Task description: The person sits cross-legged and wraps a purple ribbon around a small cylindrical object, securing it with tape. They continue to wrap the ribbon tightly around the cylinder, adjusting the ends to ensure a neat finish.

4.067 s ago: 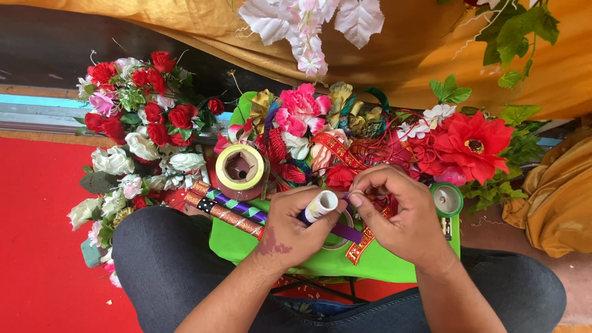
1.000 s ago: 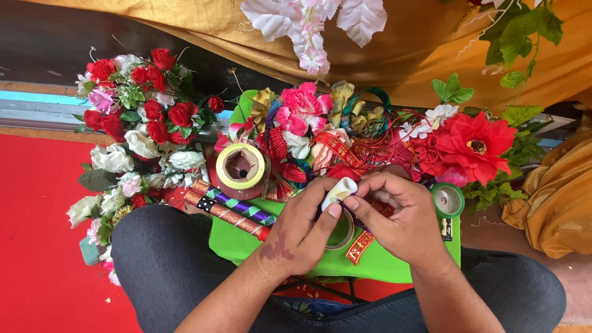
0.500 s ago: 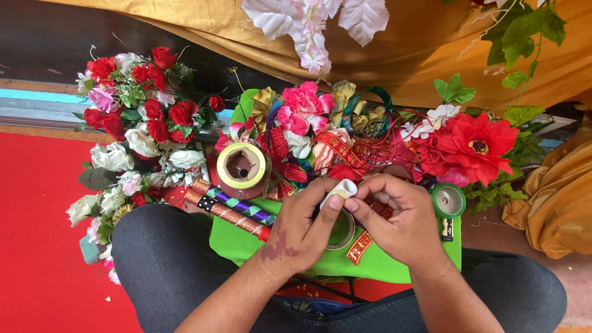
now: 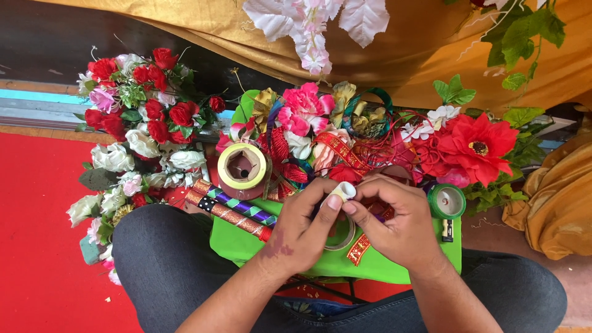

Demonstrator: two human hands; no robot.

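Small white roll (image 4: 343, 191) — pinched between left hand (image 4: 302, 231) and right hand (image 4: 394, 225) fingertips — both clamped on it above green tray (image 4: 237, 243).

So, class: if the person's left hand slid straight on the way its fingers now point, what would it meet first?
The left hand points up and right, fingertips on the small white roll. Past that, probably the red-and-gold ribbon among the artificial flowers, though depth is unclear.

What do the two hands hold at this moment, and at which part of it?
A small white roll, pinched at its upper end between left hand and right hand fingertips.
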